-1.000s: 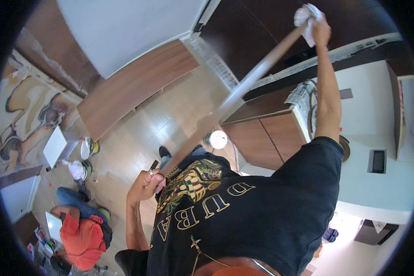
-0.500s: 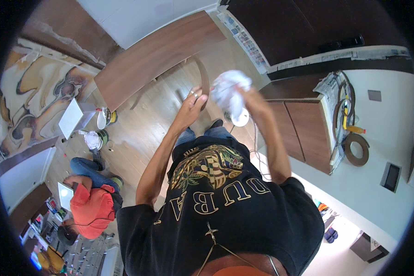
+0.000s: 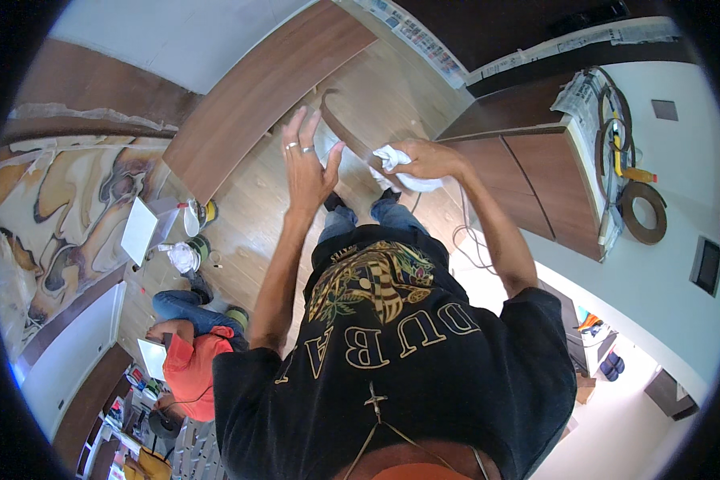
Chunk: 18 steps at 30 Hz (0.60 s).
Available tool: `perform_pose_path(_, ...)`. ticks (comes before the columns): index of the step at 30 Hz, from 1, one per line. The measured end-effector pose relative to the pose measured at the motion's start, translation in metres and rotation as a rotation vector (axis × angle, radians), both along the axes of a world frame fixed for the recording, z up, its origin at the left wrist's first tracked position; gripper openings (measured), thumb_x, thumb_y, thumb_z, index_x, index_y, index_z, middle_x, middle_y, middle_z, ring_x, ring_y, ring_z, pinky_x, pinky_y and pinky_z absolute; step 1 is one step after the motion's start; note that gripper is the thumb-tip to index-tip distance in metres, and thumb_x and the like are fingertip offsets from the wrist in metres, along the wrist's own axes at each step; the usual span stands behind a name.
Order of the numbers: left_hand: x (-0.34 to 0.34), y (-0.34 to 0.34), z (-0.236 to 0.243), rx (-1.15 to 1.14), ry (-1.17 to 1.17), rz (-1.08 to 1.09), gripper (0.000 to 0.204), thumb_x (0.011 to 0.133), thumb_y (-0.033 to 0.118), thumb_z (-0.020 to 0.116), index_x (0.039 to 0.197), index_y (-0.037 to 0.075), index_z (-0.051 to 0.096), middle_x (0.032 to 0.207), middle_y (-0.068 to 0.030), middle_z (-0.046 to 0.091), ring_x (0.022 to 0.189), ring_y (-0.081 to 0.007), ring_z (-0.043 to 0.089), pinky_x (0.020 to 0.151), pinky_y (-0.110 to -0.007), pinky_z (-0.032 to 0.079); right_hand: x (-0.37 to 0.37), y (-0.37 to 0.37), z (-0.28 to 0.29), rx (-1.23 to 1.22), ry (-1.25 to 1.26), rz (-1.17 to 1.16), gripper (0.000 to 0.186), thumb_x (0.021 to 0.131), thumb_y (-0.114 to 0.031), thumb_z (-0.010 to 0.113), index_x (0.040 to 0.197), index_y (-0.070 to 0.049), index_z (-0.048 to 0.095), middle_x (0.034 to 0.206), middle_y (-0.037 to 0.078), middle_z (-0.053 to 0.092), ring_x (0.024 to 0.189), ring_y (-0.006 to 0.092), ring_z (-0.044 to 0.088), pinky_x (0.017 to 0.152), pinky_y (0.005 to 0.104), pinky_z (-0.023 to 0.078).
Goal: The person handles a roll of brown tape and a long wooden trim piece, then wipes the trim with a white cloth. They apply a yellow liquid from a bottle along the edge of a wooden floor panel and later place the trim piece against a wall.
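Bare wooden floor (image 3: 240, 208) opens out between the long wood-faced panel (image 3: 268, 92), whose straight edge runs slantwise at the upper left, and the wood-fronted cabinet (image 3: 504, 184) at the right. The cabinet's pale side edge faces the person's right elbow, with a gap between them. A thin cable (image 3: 466, 232) loops near the right forearm, and a co-worker in an orange-red shirt (image 3: 194, 376) sits low at the lower left, well apart from both arms.

The left hand (image 3: 310, 168) is raised in front of the chest, fingers spread and palm free, holding nothing. The right hand (image 3: 426, 158) is closed on a bunched white cloth (image 3: 392, 158). The narrow brown edging strip (image 3: 344, 128) is between the two hands, its lower end meeting the cloth; whether the fingers grip it through the fabric cannot be told. It is flat, thin and bowed, with its far end curling over.

A pail (image 3: 198, 246) at the left has crumpled white material (image 3: 182, 256) heaped at its mouth. Just beside it stands a yellow-and-dark bucket (image 3: 210, 210), its contents unclear. By the cabinet, a brown roll (image 3: 656, 212) lies next to newspaper (image 3: 580, 94) and loose loops of strip.
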<state>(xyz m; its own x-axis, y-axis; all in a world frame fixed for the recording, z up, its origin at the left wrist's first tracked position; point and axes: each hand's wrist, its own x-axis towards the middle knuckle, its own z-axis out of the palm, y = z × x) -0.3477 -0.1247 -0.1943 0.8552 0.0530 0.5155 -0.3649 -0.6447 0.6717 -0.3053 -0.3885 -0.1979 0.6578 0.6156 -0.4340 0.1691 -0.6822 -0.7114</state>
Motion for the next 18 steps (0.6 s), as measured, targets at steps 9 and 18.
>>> perform_pose_path(9,0.036,0.022,0.021,-0.128,0.821,-0.953,0.033,0.105,0.035,0.054,0.107,0.004,0.065,0.08,-0.0099,0.066,0.097,-0.0226,0.065,0.093,-0.043,0.052,0.047,-0.032,0.088,-0.243,-0.044,0.074,0.028,0.092,-0.021,0.065,0.118,-0.009,0.069,0.105,0.012,0.074,0.094,0.0203,0.07,0.081,0.0363,0.054)
perform_pose_path(18,0.022,-0.023,0.009,-0.893,0.802,-0.717,0.034,0.11,0.03,0.043,0.104,0.001,0.061,0.069,-0.0029,0.055,0.064,-0.0105,0.053,0.08,-0.031,0.053,0.012,-0.06,0.03,0.666,0.244,-1.008,0.051,0.104,-0.048,0.053,0.126,-0.002,0.064,0.113,0.009,0.07,0.1,0.0169,0.067,0.087,0.0362,0.054)
